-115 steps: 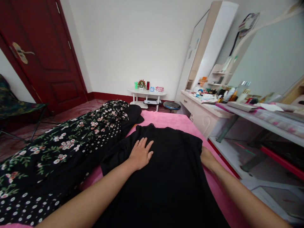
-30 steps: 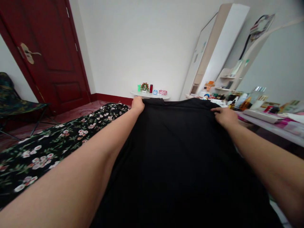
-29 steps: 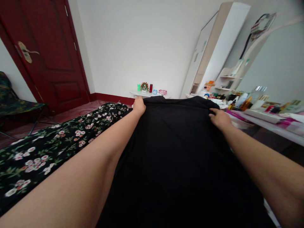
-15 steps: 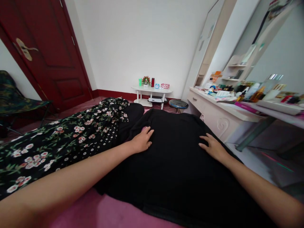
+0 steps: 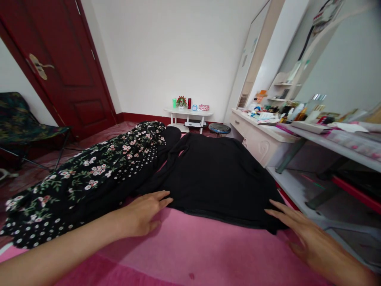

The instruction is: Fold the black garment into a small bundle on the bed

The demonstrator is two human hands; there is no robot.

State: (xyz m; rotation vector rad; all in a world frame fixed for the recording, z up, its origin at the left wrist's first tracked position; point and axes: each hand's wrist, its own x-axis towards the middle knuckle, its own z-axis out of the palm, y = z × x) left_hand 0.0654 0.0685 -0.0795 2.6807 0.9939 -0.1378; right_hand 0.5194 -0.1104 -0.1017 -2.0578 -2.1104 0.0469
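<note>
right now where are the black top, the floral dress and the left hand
black top (image 5: 214, 174), head view, middle of its spread-out body
floral dress (image 5: 98, 171), head view, flowered part lying left of the top
left hand (image 5: 143, 210), head view, back of the hand

We see one black garment (image 5: 217, 174) spread flat on the pink bed cover (image 5: 190, 250). Its fabric is plain, dark and largely smooth. The near hem runs straight across, facing us, with a slight droop at its right corner. One long sleeve extends along its left edge. Its left side lies just beside a floral dress (image 5: 89, 174).
</note>
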